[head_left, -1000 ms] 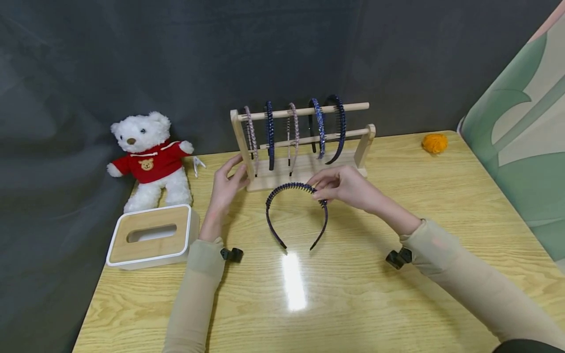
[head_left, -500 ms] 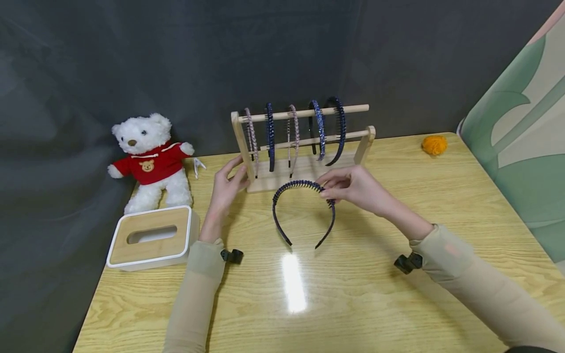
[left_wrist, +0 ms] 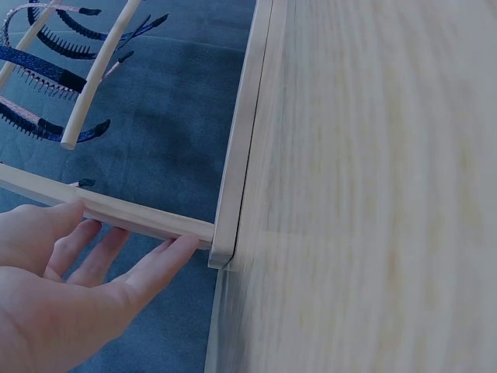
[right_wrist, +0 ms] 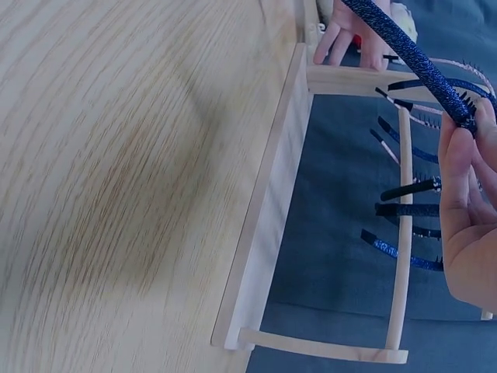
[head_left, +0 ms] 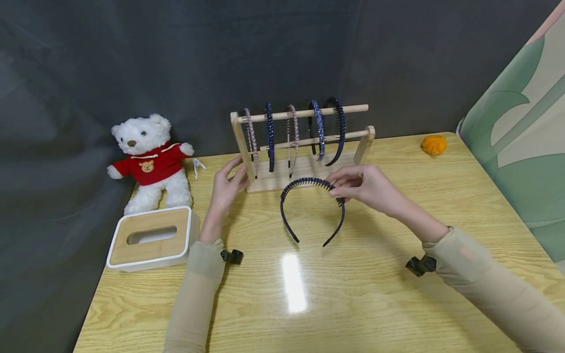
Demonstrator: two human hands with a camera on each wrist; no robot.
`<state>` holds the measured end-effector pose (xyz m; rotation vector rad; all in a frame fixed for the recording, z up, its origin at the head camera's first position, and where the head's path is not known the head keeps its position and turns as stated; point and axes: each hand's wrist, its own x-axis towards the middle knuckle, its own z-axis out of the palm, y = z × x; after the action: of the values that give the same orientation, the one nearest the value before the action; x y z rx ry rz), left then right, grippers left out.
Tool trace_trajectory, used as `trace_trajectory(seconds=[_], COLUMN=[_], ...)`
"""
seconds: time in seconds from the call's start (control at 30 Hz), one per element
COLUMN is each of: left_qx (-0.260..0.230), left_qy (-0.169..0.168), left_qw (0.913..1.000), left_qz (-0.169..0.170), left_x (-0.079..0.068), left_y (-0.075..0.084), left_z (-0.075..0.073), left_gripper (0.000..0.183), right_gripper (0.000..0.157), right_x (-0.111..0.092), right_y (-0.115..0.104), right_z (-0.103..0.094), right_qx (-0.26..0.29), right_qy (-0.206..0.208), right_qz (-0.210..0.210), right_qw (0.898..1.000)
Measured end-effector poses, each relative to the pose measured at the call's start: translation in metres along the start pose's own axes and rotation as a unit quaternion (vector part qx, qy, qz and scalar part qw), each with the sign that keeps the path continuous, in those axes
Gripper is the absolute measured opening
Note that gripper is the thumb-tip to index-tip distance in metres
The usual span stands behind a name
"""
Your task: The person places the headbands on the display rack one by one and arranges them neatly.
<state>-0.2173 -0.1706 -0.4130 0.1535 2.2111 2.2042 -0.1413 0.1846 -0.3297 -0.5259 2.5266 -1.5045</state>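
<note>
My right hand pinches a dark blue toothed headband by its upper right side. The headband is held up in front of the wooden headband rack, with its two ends pointing down. In the right wrist view, its glittery blue band runs up from my thumb and fingertips. My left hand touches the rack's left side post. The left wrist view shows its extended fingers resting against that post. Several headbands hang on the rack, among them a pink one and a glittery blue one.
Left of the rack sits a white teddy bear in a red sweater, with a small white clip-like object beside it. A tissue box with a wooden lid stands nearer. An orange fluffy ball lies at the table's back right.
My right hand has moved to the right with the headband, which has shifted right and slightly up in the head view. The left hand stays at the rack's post.
</note>
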Motion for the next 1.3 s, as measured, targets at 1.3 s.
trace_trajectory(seconds=[1.3], left_qx=[-0.008], left_qy=[0.003], left_qw=[0.9999], left_qz=[0.01], left_x=[0.001], left_y=[-0.002], left_z=[0.0], left_gripper=[0.045], right_gripper=[0.027], right_x=[-0.042], right_y=[-0.002], right_z=[-0.032], right_qx=[-0.029], right_qy=[0.073], right_qz=[0.006], right_qw=[0.997])
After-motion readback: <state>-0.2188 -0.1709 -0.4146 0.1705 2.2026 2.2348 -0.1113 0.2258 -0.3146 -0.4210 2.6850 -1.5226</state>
